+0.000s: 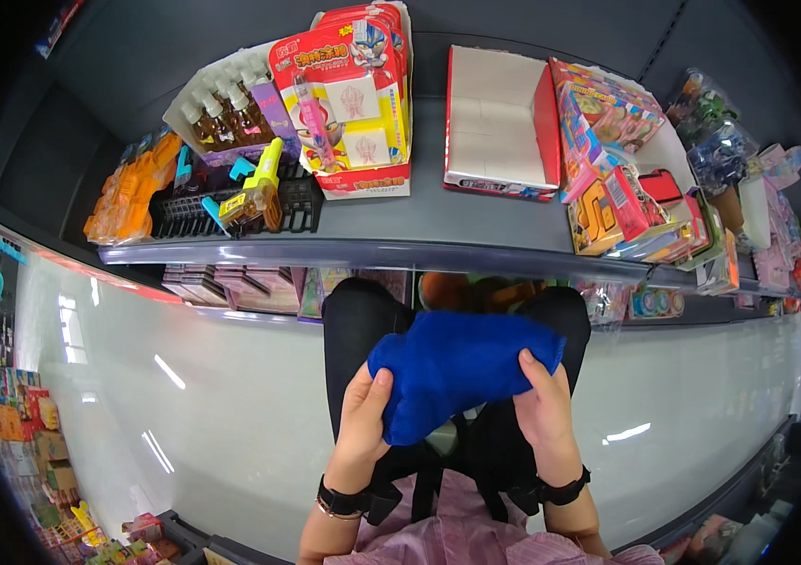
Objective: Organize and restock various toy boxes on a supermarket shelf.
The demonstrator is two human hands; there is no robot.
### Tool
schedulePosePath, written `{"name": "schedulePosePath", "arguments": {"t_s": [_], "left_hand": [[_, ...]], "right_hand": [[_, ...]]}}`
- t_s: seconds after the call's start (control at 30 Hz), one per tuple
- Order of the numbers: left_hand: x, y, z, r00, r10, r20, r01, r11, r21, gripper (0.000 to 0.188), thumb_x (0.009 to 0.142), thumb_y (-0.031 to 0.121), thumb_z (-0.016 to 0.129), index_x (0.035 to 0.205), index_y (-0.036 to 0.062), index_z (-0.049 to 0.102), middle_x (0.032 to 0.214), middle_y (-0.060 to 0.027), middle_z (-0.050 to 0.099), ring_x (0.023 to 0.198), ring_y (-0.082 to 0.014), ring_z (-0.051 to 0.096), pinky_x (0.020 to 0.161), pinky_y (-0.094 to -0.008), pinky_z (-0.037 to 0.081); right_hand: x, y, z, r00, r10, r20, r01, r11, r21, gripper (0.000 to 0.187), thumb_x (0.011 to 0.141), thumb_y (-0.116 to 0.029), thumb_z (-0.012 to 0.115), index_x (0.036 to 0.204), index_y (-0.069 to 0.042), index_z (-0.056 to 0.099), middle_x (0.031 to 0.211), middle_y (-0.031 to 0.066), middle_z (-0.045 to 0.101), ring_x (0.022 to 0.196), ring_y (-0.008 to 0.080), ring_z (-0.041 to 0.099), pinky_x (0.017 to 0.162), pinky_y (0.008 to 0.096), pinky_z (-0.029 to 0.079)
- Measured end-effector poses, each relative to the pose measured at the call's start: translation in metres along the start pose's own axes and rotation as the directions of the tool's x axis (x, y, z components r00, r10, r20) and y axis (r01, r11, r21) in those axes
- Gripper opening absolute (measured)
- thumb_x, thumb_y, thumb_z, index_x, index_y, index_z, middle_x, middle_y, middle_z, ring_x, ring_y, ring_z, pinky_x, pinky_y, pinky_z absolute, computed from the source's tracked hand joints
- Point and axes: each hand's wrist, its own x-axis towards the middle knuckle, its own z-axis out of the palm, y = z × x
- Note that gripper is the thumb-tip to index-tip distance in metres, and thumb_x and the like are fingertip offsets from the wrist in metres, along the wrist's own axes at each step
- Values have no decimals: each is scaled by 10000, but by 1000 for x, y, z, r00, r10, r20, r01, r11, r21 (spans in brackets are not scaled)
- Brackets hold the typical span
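Observation:
A blue cloth [462, 363] is stretched between my two hands above my lap, partly folded and hanging down on its left side. My left hand [363, 410] grips its left end, thumb on top and fingers hidden beneath. At the right end my right hand [544, 405] pinches the cloth the same way, its thumb near the stitched edge. Dark straps circle both my wrists. In front of me, the grey shelf [419, 221] carries an empty white-and-red carton [502, 122] and a stack of red and yellow carded toys [349, 108].
On the shelf's left are orange toys [132, 193], a yellow-green toy gun [264, 188] on a black rack, and a box of small spray bottles [226, 108]. Colourful boxes [622, 217] crowd its right. My knees nearly meet the shelf's front edge. Goods [43, 443] stand at the lower left.

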Motion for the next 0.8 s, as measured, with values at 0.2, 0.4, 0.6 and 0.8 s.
{"name": "schedulePosePath", "arguments": {"t_s": [0.2,0.4,0.6,0.8], "left_hand": [[-4,3,34,944,318,94,-322,815,481,323,1022,169,510,1283,-21,512,1181,-101,636,1050,-160,616,916,-295,481],[-4,-1,45,887,160,434,-459,407,789,233,936,57,574,1141,-54,579,1082,-221,633,1048,-313,625,983,-414,438],[3,-2,42,855,514,67,-513,820,252,430,1025,91,432,1435,-15,357,1389,-156,496,1274,-263,492,1093,-412,357],[8,-10,9,858,513,-17,-485,821,301,418,973,11,519,1380,2,421,1363,-141,521,1254,-249,515,1073,-409,389]], "right_hand": [[-2,11,6,992,73,-102,-67,996,61,784,949,-308,623,1555,-153,150,1536,101,236,1304,204,385,1060,441,373],[-17,27,21,973,53,226,-104,969,222,730,936,-402,644,1495,-94,289,1424,88,476,1300,221,478,1088,394,390],[-5,13,27,984,180,2,-150,814,561,567,990,-344,525,1473,-98,362,1468,77,455,1327,280,464,1107,475,353],[2,-8,25,998,-57,-18,53,716,696,568,975,-368,448,1474,-103,389,1506,91,429,1387,314,394,1163,508,247]]}}
